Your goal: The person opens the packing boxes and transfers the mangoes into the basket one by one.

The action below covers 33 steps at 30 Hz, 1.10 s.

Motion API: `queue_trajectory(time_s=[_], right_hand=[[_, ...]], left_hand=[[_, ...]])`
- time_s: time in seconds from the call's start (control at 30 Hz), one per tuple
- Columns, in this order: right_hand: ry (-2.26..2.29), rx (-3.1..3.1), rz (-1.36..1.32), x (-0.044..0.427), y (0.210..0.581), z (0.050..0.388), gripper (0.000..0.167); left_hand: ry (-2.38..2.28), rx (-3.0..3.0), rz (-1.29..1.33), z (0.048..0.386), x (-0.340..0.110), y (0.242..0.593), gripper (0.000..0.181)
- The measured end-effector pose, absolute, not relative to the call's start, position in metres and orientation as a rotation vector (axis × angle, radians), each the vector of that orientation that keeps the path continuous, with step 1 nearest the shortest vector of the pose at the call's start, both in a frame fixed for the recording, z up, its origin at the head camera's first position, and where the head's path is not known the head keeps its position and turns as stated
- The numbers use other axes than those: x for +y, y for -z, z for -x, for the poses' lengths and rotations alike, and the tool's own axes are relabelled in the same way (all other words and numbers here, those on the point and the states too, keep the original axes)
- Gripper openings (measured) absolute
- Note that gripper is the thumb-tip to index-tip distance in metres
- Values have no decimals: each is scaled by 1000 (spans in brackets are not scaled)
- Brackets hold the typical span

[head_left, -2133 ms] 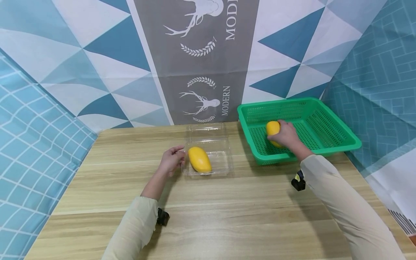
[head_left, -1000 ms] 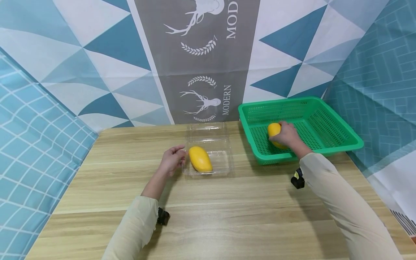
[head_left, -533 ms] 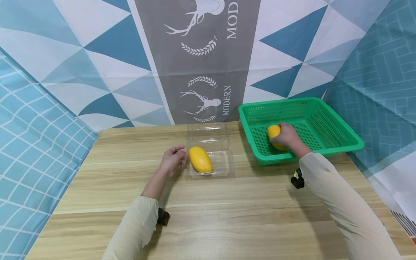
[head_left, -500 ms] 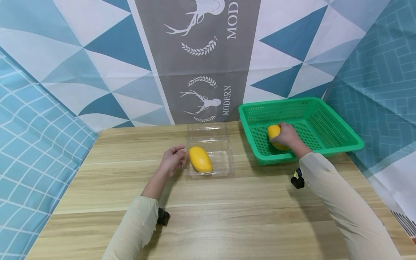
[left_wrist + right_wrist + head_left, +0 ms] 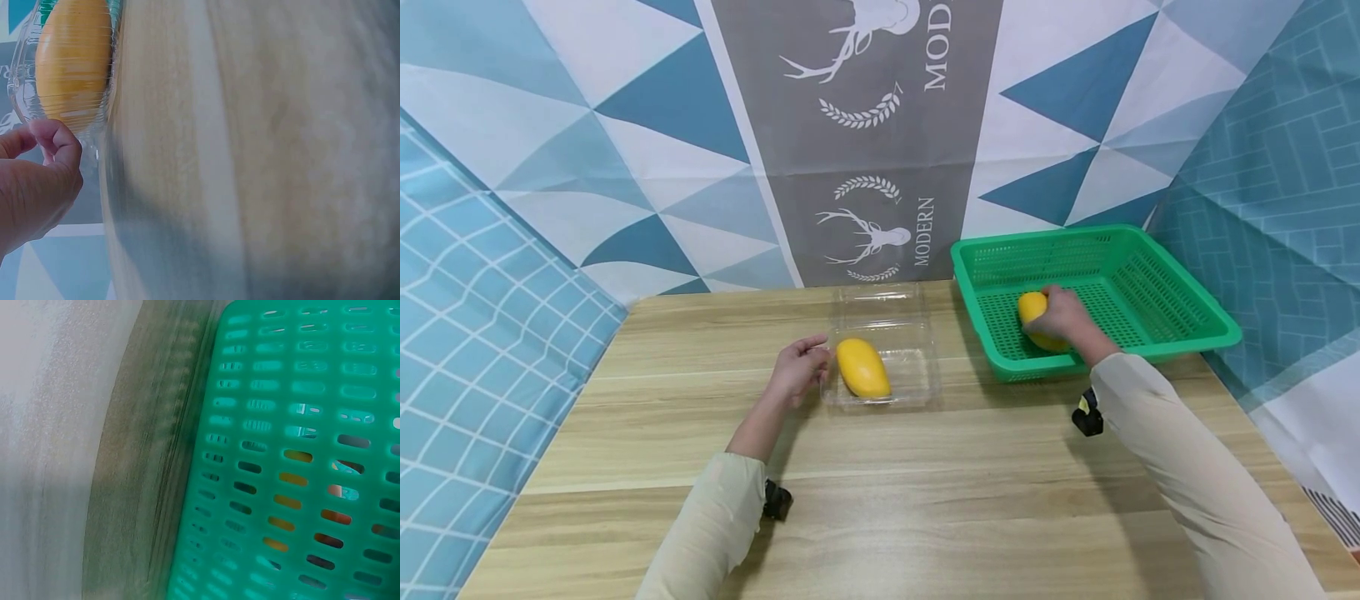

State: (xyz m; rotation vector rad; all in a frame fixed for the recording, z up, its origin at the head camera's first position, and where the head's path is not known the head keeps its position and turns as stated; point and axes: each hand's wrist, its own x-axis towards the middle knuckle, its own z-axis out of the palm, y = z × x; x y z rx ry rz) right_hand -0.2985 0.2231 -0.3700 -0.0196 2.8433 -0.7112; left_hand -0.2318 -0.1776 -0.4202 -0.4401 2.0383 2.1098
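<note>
A clear plastic container [image 5: 913,367] with its lid folded back holds a yellow mango-shaped fruit [image 5: 863,368] at its left side. My left hand [image 5: 797,371] pinches the container's left edge; in the left wrist view the hand [image 5: 40,181] has curled fingertips at the clear wall beside the fruit [image 5: 74,62]. Inside the green basket [image 5: 1112,350], my right hand [image 5: 1063,317] grips a second yellow fruit [image 5: 1033,307] from its right side. The right wrist view shows the basket wall [image 5: 250,437], with yellow seen through its slots; the hand is mostly hidden behind it.
The wooden table [image 5: 880,508] spans the lower view. A patterned cloth [image 5: 880,142] stands behind it, with blue cloths at both sides. The container's open lid [image 5: 878,304] lies toward the back cloth. Black wrist devices are partly visible at both sleeves.
The right hand and the fruit in it have moved slightly down and toward the near side of the basket. The left hand and the container have stayed in place.
</note>
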Motion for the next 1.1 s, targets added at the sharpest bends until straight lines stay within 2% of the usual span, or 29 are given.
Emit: queue_trajectory(time_s=[1.1], right_hand=[[664, 2803, 10, 226, 371, 299, 81]], left_hand=[[-2129, 2013, 418, 230, -177, 419, 45]])
